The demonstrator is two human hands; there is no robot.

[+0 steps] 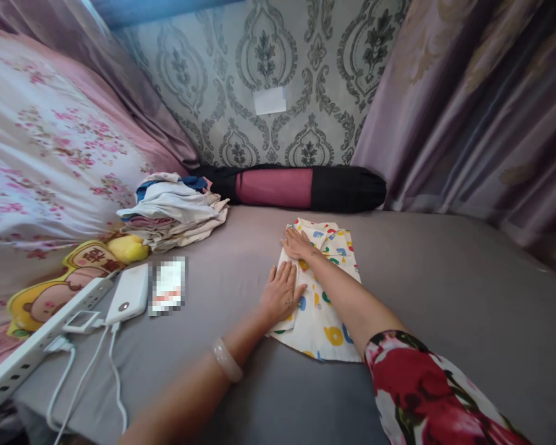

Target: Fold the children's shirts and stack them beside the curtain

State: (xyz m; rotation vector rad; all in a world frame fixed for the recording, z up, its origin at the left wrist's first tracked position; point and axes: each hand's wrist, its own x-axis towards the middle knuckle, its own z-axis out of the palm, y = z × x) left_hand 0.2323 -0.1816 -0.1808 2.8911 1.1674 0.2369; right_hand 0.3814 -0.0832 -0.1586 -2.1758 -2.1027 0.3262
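A white shirt with a colourful print [328,315] lies on the grey bed sheet [426,278], its left side folded inward. My left hand [280,295] rests flat on that folded side, fingers stretched out and pointing away from me. Farther up, near the collar, my right hand [297,244] presses flat on the shirt's upper left edge. Both hands are open, and the cloth lies under them. The right forearm crosses over the middle of the shirt and hides part of it.
At the back left is a pile of clothes [173,207]. A black and maroon long bag [275,187] lies along the wall. On the left are a white power strip [37,340], a white power bank [128,293] with cables, a blurred-out card [167,287] and a yellow plush toy [50,296].
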